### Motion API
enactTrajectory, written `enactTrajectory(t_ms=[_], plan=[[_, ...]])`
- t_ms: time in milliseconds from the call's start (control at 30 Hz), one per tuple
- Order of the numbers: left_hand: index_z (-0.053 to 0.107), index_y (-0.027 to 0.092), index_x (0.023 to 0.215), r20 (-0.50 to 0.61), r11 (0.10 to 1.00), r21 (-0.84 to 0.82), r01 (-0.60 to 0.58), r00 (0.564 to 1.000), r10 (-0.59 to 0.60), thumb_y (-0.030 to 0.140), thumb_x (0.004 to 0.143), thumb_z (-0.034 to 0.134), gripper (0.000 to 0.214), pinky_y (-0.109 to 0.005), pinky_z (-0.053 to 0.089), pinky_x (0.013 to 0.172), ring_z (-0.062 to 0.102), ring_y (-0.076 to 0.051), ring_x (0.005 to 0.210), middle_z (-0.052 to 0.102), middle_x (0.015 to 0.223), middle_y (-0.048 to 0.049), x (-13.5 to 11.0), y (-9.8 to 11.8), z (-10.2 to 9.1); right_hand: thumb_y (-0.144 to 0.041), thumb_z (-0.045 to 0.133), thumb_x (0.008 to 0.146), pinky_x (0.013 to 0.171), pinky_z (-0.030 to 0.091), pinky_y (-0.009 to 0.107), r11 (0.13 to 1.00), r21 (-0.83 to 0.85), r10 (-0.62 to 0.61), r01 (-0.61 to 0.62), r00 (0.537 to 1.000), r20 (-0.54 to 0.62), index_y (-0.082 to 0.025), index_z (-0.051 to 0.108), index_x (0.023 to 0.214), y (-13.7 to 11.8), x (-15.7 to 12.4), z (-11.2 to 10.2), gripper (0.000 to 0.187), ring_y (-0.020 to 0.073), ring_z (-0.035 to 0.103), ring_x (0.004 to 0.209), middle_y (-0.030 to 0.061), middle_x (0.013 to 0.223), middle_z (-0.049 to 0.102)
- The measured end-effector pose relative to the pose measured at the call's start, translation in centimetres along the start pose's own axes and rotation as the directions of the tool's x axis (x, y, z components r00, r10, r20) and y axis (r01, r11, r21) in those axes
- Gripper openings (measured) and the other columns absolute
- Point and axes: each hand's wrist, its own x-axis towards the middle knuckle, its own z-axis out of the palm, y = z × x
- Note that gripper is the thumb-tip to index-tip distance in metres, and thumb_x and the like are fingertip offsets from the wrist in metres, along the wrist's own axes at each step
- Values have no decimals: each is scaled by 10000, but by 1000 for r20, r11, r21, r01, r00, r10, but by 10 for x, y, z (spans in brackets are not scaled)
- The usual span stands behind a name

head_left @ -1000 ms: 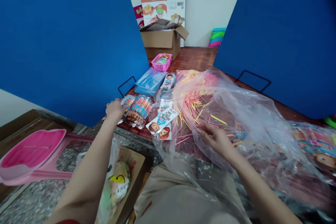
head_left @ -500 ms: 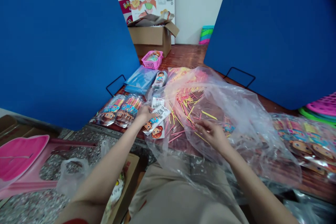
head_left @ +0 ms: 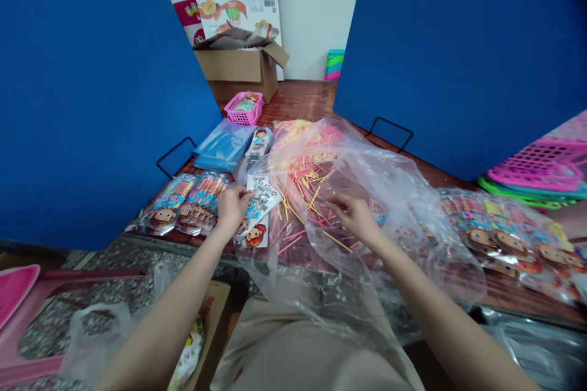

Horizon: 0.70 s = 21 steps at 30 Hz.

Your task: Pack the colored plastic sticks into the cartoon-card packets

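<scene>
My left hand (head_left: 232,206) is closed at the edge of a white printed card (head_left: 267,197) with a cartoon face, pinching it between thumb and fingers. More such cards, one with a red-haired cartoon face (head_left: 255,236), lie beneath it. To the right, thin pink and yellow sticks (head_left: 312,186) spill from a large clear plastic bag (head_left: 380,174) spread over the table. Over the near sticks hovers my right hand (head_left: 355,215), its thumb and fingertips drawn together; whether a stick is between them is too small to tell.
Filled cartoon packets (head_left: 202,201) lie at the left, with more packets (head_left: 502,226) at the right. Behind are blue plastic sheets (head_left: 224,145), a pink basket (head_left: 244,109) and an open carton (head_left: 233,66). Blue panels (head_left: 458,61) rise on both sides.
The view has swung slightly right, so things sit further left. My right hand's fingers have drawn closer together and lifted a little. My left hand stays at the cards, which now lie at a slightly different angle.
</scene>
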Motion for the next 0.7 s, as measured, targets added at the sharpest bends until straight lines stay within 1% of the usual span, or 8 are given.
enactTrajectory(t_ms=[67, 133, 200, 300, 367, 467, 600, 700], plan=[[700, 186, 704, -42, 993, -118, -25, 999, 21, 327, 718, 654, 149, -290, 422, 647, 618, -212, 661, 703, 692, -57, -2, 3, -1, -275, 531, 877, 661, 439, 265, 994, -101, -45, 43, 999, -11, -165, 700, 940, 5, 22, 0, 211, 180, 647, 702, 64, 842, 733], [676, 175, 703, -63, 960, -279, -35, 998, 18, 345, 703, 645, 173, -276, 423, 616, 592, -186, 615, 682, 661, -43, -4, 6, -1, -221, 516, 875, 717, 452, 277, 968, -251, -36, 31, 999, -16, -153, 695, 989, 12, 48, 2, 223, 201, 660, 775, 90, 901, 733], [657, 167, 719, -69, 895, -444, -25, 998, -6, 354, 673, 650, 193, -271, 431, 609, 588, -176, 608, 673, 658, -39, -7, 10, -3, -170, 475, 885, 785, 457, 291, 914, -402, -23, 42, 998, 53, -129, 676, 1052, 20, 73, 6, 264, 220, 657, 875, 125, 987, 718], [650, 158, 788, -41, 775, -632, 24, 997, -64, 354, 621, 687, 260, -276, 453, 634, 610, -178, 635, 676, 684, -43, -11, 18, -7, -55, 460, 848, 895, 434, 297, 803, -570, -60, 173, 975, 212, -108, 625, 1140, 30, 106, 16, 340, 233, 605, 1062, 168, 1150, 657], [637, 160, 800, -4, 702, -709, 71, 995, -104, 360, 589, 721, 303, -276, 461, 647, 613, -173, 642, 672, 686, -38, -15, 21, -11, -14, 479, 820, 908, 433, 303, 769, -595, -74, 232, 958, 278, -103, 613, 1149, 35, 124, 23, 366, 243, 601, 1081, 182, 1148, 653], [615, 166, 777, 35, 618, -775, 132, 985, -167, 367, 554, 759, 333, -264, 464, 649, 603, -156, 644, 664, 690, -25, -18, 23, -14, 5, 489, 813, 871, 456, 312, 770, -581, -80, 264, 943, 323, -103, 626, 1120, 43, 147, 34, 353, 250, 644, 1004, 177, 1058, 685], [609, 157, 748, 47, 575, -798, 184, 969, -244, 385, 541, 790, 357, -234, 443, 612, 559, -122, 601, 634, 658, 1, -18, 20, -13, -20, 459, 860, 906, 451, 311, 799, -520, -133, 302, 932, 337, -99, 635, 1126, 53, 169, 46, 328, 242, 619, 1083, 161, 1160, 664], [619, 148, 740, 77, 577, -787, 217, 963, -258, 422, 543, 793, 379, -228, 417, 562, 524, -115, 562, 610, 624, 11, -16, 16, -9, -40, 432, 886, 955, 426, 299, 837, -460, -168, 296, 940, 298, -85, 636, 1149, 60, 177, 54, 335, 228, 601, 1122, 143, 1197, 659]])
